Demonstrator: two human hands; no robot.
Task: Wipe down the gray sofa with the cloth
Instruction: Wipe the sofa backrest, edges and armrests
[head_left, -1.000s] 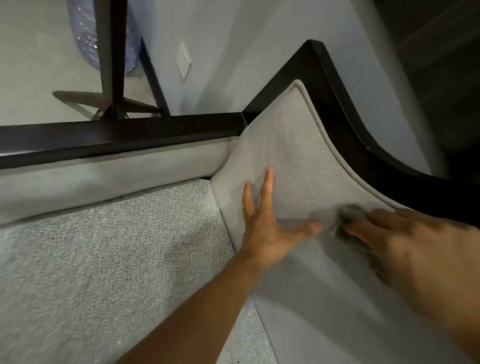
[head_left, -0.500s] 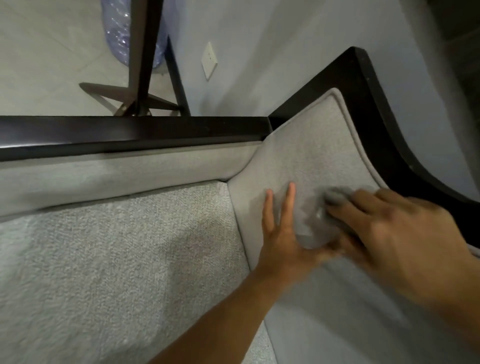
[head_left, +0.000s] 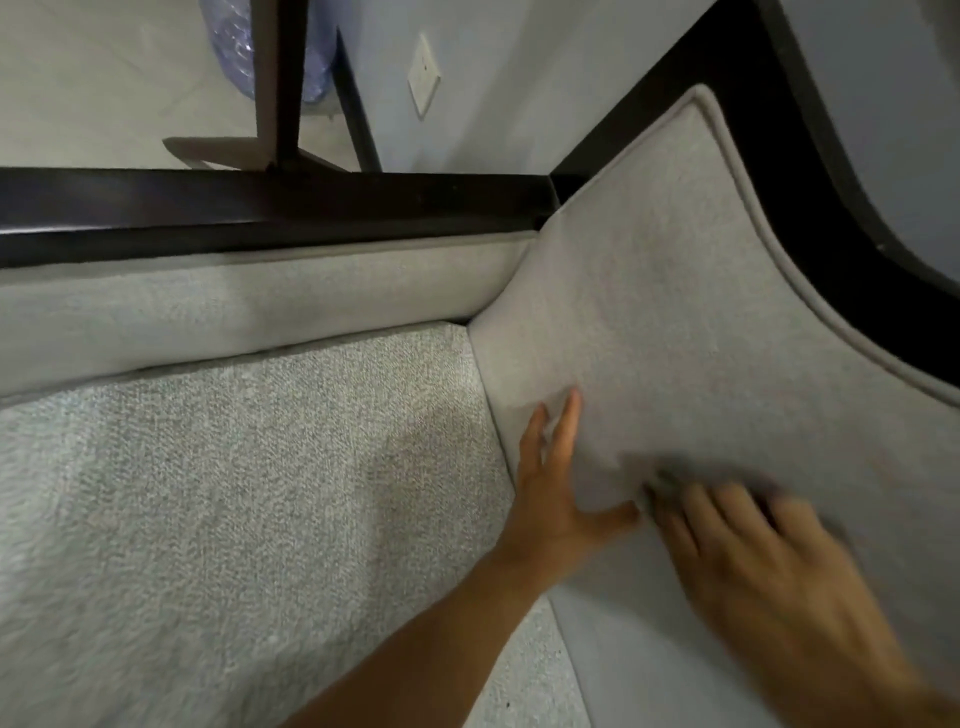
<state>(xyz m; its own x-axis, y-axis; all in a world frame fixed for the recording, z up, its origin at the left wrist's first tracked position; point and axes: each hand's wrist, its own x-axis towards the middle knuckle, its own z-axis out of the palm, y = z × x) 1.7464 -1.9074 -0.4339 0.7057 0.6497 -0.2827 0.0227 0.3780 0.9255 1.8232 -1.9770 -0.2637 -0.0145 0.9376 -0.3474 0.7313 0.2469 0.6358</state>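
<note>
Pale grey fabric sofa (head_left: 260, 493): its padded arm panel (head_left: 675, 291) runs up and away from both hands. Left hand (head_left: 556, 499) lies flat, fingers straight, bracing the panel. Right hand (head_left: 769, 571), just beside it, presses the crumpled dark grey cloth (head_left: 670, 480), which shows only beyond its fingertips; blur hides any grip.
</note>
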